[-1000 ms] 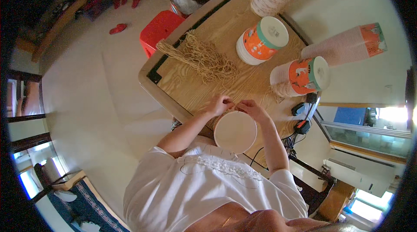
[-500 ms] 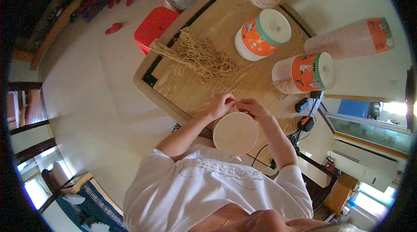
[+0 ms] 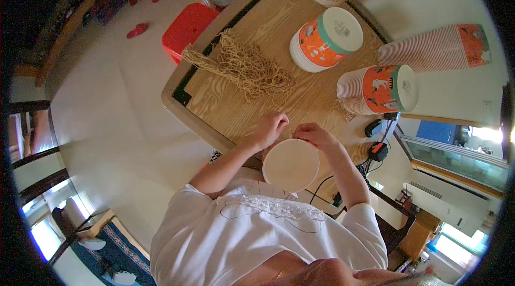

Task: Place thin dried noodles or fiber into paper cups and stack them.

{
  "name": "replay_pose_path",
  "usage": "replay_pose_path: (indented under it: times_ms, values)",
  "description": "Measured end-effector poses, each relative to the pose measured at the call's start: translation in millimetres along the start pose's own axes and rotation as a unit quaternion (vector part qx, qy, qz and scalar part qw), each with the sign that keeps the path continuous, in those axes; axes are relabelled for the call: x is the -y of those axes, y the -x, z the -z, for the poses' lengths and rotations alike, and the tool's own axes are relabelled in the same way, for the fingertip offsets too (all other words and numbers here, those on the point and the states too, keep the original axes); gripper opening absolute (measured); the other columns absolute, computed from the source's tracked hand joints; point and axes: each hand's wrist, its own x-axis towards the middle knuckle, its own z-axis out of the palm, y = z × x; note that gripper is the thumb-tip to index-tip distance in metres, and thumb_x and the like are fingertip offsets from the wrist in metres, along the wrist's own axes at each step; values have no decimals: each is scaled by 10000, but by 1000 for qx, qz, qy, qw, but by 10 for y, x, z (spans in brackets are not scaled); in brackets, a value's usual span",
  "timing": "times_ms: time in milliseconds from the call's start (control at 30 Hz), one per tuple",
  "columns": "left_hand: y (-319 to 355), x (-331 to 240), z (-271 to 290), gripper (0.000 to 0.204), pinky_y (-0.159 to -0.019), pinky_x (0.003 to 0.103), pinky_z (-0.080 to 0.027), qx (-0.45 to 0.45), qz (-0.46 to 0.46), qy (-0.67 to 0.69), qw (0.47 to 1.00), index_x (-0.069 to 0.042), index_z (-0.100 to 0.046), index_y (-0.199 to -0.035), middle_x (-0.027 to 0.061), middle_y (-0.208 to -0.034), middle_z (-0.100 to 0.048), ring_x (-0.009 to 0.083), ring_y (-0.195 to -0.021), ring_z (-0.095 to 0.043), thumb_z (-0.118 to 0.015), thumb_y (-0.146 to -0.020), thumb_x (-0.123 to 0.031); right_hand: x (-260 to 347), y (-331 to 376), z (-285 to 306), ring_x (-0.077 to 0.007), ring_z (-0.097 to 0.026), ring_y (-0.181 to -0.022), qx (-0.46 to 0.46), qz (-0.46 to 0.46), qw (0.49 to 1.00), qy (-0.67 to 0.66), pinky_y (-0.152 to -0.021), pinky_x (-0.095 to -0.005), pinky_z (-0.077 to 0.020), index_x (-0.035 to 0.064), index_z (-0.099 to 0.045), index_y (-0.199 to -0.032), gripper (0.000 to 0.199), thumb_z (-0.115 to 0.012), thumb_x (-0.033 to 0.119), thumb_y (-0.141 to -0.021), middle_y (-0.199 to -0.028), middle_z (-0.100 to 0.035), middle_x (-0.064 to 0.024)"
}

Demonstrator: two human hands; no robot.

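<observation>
Your left hand is raised over the worktop, just beyond the far rim of the white tub, with its fingertips pressed together; whether a thin strand lies between them is too small to tell. Your right hand is bent over at the tub's far rim, toward its right side, its fingers curled in; you hide the thumb from the camera, so I cannot tell whether that hand is pinching anything. The two hands are near each other but apart. The tub sits close in front of your body, between your forearms at the near edge of the worktop, with its round pale face turned up toward you. Past your left hand, a loose, tangled bundle of tan twine lies near the worktop's left edge. Right of the twine is an orange-and-green stack of tubs, white base up, and nearer you on the right is a second printed stack. Black power adapters with cables lie beyond your right forearm. A red stool is beside the worktop's left edge.
</observation>
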Motion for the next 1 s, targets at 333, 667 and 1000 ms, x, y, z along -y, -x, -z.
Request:
replay_pose_path:
  times_ms: [333,667,1000]
  values:
    - [35,-27,20,52,-604,349,-440,-12,12,-16,1000,-27,-529,-813,120,-740,-583,275,-684,-571,-555,-779,-56,-12,44,6,-51,-490,-637,27,17,998,56,-564,-186,-392,40,-572,-769,112,-595,146,-797,-701,-543,27]
    - [144,165,-97,129,-654,384,-445,143,65,-43,987,-33,-555,-831,147,-738,-585,297,-726,-572,-543,-765,-144,49,124,-72,-57,-501,-677,44,46,997,43,-607,-212,-416,34,-586,-811,146,-566,177,-824,-735,-560,22]
    - [148,-26,358,187,-563,229,-468,38,224,356,906,-77,-458,-999,52,-754,-583,109,-591,-541,-539,-839,-128,133,646,-440,-147,-556,-788,-259,267,918,140,-711,-278,-449,12,-579,-861,105,-586,93,-796,-812,-596,-55]
